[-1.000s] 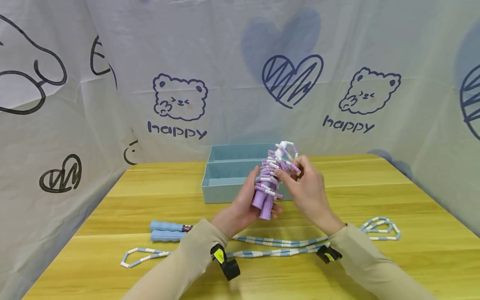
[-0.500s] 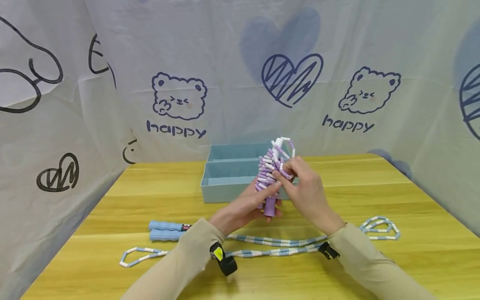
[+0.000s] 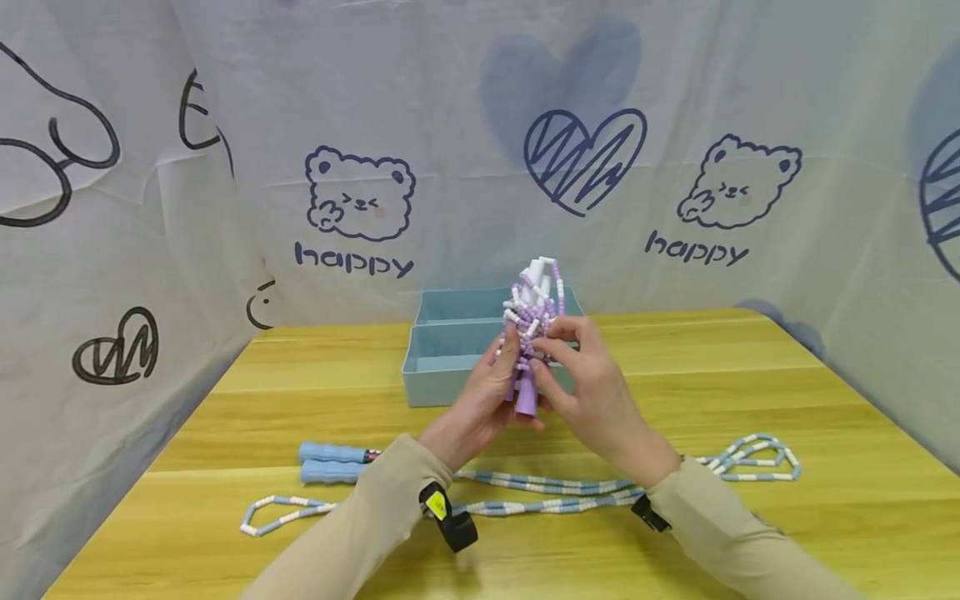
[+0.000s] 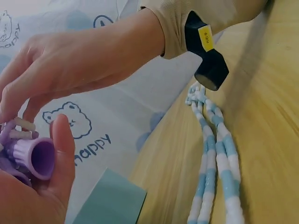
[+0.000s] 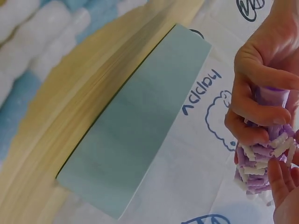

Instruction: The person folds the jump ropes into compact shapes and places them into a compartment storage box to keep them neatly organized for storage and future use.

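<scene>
A purple-and-white beaded jump rope [image 3: 531, 312] is bundled above the table, its beaded cord wound around its handles. Purple handle ends point down toward me and white ends stick up at the top. My left hand [image 3: 480, 404] grips the bundle from the left; in the right wrist view its fingers [image 5: 259, 109] curl around the purple handle. My right hand [image 3: 600, 404] pinches the beaded cord from the right with thumb and fingers. The left wrist view shows the hollow end of a purple handle [image 4: 42, 158] beside my left thumb. Part of the cord is hidden behind the fingers.
A blue-and-white beaded jump rope [image 3: 555, 505] lies stretched across the wooden table [image 3: 300, 392], its blue handles [image 3: 330, 471] at the left. Behind my hands stands a pale blue box [image 3: 442, 387] with two compartments. A printed curtain [image 3: 465, 208] hangs behind the table.
The purple jump rope has shifted slightly up and left and stands more upright. My right hand has moved left and lower along the bundle, fingers still at the cord.
</scene>
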`<move>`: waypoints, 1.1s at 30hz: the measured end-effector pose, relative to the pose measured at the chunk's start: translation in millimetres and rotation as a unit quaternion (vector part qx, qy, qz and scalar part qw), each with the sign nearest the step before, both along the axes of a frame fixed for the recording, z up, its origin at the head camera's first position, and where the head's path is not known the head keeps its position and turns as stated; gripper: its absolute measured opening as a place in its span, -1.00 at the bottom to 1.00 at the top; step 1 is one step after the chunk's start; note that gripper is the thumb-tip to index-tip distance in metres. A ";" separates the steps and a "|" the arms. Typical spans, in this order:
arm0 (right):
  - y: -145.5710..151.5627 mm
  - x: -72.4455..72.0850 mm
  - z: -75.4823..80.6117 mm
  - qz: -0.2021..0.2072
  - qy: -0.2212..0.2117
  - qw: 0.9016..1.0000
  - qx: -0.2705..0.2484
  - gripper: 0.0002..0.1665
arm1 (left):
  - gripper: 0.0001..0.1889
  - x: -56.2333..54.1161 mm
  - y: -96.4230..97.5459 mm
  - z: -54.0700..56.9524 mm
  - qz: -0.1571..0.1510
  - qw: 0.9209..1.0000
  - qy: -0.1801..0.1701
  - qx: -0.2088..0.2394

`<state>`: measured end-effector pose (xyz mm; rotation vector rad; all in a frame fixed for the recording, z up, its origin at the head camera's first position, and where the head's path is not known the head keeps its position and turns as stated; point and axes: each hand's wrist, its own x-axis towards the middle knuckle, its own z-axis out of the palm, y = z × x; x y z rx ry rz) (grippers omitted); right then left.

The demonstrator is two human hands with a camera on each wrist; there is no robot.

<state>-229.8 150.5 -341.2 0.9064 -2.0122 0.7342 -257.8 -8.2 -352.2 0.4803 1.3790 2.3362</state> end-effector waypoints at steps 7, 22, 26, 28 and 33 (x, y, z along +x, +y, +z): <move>-1.6 1.9 -2.1 0.023 0.072 0.997 0.027 -0.63 | -0.25 -0.4 -5.0 5.3 0.011 0.993 0.028 -0.116; 0.2 -4.3 -7.2 0.076 0.092 0.993 -0.024 -0.74 | -0.60 -0.6 -9.8 1.2 0.005 0.995 0.069 -0.073; 4.9 -9.2 -9.2 0.070 0.075 0.994 -0.046 -0.74 | -0.63 -4.0 -11.9 -0.9 0.039 0.991 0.087 -0.094; 9.3 -11.3 -9.6 0.060 0.049 0.995 -0.063 -0.76 | -0.64 -7.1 -13.4 -2.6 0.049 0.990 0.092 -0.096; 24.7 -20.9 -7.8 0.007 -0.018 0.993 -0.112 -0.78 | -0.65 -17.3 -21.5 -6.9 0.061 0.994 0.077 -0.055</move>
